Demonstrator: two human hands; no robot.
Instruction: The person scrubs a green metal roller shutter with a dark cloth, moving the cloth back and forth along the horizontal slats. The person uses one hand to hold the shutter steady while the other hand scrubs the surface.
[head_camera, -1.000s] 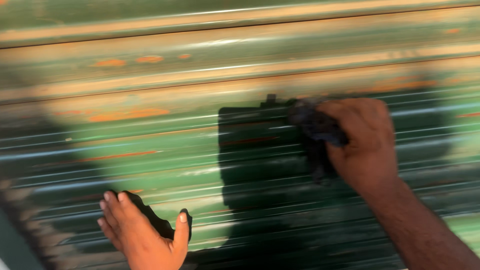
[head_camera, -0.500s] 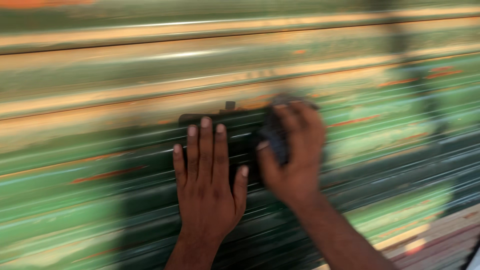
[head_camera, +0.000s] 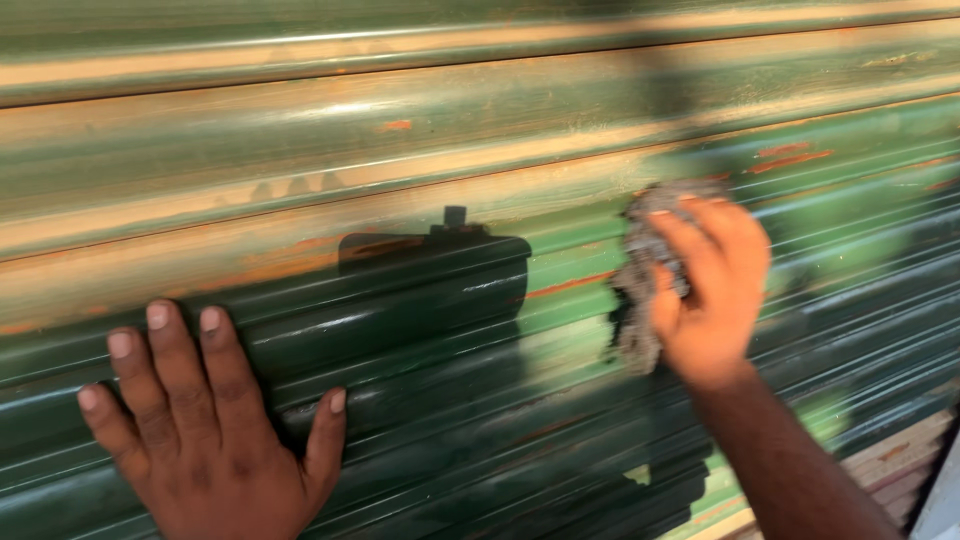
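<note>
Fingers spread, your left hand (head_camera: 205, 435) presses flat on the green ribbed metal shutter (head_camera: 420, 130) at lower left. Right of its dark painted patch (head_camera: 430, 300), your right hand (head_camera: 712, 290) clamps a grey rag (head_camera: 640, 275) against the slats.
</note>
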